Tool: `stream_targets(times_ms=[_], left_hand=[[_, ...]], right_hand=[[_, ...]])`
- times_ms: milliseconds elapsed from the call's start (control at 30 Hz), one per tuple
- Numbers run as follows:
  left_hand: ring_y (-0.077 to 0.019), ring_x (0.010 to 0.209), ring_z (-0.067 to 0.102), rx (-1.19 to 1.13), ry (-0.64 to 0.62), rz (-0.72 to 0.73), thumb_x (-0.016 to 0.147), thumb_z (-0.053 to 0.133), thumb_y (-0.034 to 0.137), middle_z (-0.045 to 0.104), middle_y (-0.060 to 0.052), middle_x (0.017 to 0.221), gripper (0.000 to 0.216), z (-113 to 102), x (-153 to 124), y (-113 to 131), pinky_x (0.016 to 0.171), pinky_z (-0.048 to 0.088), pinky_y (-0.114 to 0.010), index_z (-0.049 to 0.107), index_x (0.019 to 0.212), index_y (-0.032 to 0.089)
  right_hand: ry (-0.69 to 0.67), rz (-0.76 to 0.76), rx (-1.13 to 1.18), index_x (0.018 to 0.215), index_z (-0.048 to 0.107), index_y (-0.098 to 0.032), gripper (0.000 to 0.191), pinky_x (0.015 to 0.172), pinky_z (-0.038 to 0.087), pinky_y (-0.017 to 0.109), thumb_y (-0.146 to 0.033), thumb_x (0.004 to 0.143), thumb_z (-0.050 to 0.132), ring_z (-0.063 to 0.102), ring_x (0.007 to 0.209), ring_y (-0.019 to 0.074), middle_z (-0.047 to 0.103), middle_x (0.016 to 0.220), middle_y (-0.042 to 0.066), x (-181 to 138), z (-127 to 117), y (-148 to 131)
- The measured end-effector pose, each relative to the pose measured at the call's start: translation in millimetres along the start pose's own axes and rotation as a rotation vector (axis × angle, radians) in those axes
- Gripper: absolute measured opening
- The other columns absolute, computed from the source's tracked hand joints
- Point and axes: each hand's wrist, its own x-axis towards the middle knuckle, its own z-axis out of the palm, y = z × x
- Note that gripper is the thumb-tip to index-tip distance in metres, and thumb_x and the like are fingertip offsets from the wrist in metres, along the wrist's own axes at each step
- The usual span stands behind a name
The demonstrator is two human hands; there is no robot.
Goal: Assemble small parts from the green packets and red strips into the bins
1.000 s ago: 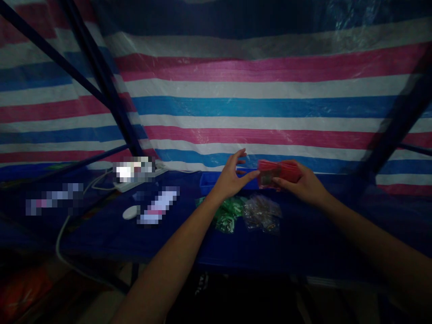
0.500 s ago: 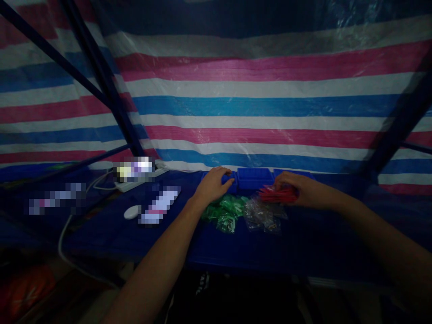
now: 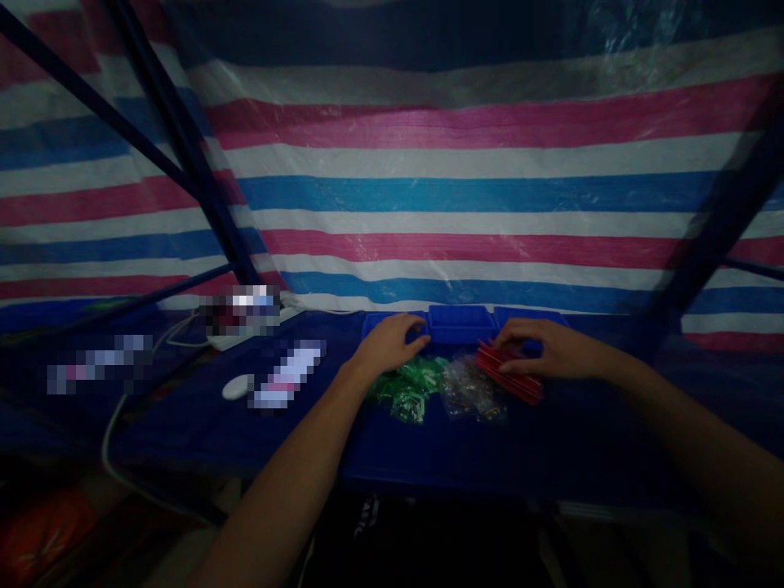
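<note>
Taking the middle blue tray as landmark, it stands at the back of a dark blue table, with a left tray and a right tray beside it. Two lots are already laid down outside the trays: a heap of green packets in front of the middle tray and to its left, and clear bags directly in front, just beside the green. The red packets, in front and to the right, seem not yet released: the right hand has its fingers on their upper edge and its thumb before them, holding the tilted bundle against or just beside the clear bags. The left hand, left of the landmark, curls loosely, thumb apart from fingers, nothing visible between; whether it touches the left tray, I cannot tell.
</note>
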Motion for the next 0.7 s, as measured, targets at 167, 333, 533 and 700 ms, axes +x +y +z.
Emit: stream_targets(times_ms=[167, 333, 533, 700], left_hand=[[-0.0242, 0.116, 0.065, -0.002, -0.035, 0.019, 0.097, 0.059, 0.036, 0.071, -0.008, 0.125, 0.046, 3.9, 0.2, 2.9, 0.104, 0.049, -0.039, 0.058, 0.141, 0.022], [-0.024, 0.114, 0.065, 0.046, -0.048, 0.029, 0.1, 0.054, 0.037, 0.071, -0.009, 0.123, 0.041, 8.7, 3.5, 0.9, 0.103, 0.049, -0.039, 0.063, 0.138, 0.025], [-0.0253, 0.112, 0.067, 0.087, -0.054, 0.027, 0.1, 0.052, 0.037, 0.072, -0.009, 0.121, 0.04, 12.0, 7.3, -2.5, 0.101, 0.05, -0.039, 0.065, 0.136, 0.025], [-0.0249, 0.112, 0.067, 0.094, -0.067, 0.029, 0.1, 0.051, 0.036, 0.072, -0.01, 0.121, 0.039, 14.8, 12.2, -3.8, 0.101, 0.05, -0.039, 0.065, 0.135, 0.023]], right_hand=[[-0.097, 0.046, 0.042, 0.102, 0.076, -0.029, 0.03, 0.072, 0.054, 0.037, -0.052, 0.084, 0.074, 0.067, 0.081, 0.0235, 0.075, 0.093, 0.004, 0.9, 7.5, 5.6], [0.105, 0.042, -0.039, 0.098, 0.076, -0.028, 0.029, 0.075, 0.054, 0.041, -0.054, 0.092, 0.063, 0.067, 0.082, 0.0254, 0.075, 0.091, 0.004, 4.7, 3.2, 16.0], [0.356, 0.019, -0.336, 0.12, 0.072, -0.026, 0.036, 0.103, 0.047, 0.054, -0.047, 0.093, 0.06, 0.065, 0.111, 0.0354, 0.073, 0.116, 0.012, 10.7, 6.2, 54.7], [0.234, 0.048, -0.339, 0.139, 0.062, -0.031, 0.045, 0.106, 0.048, 0.052, -0.041, 0.097, 0.055, 0.065, 0.121, 0.0338, 0.069, 0.134, 0.008, 16.0, 20.9, 79.4]])
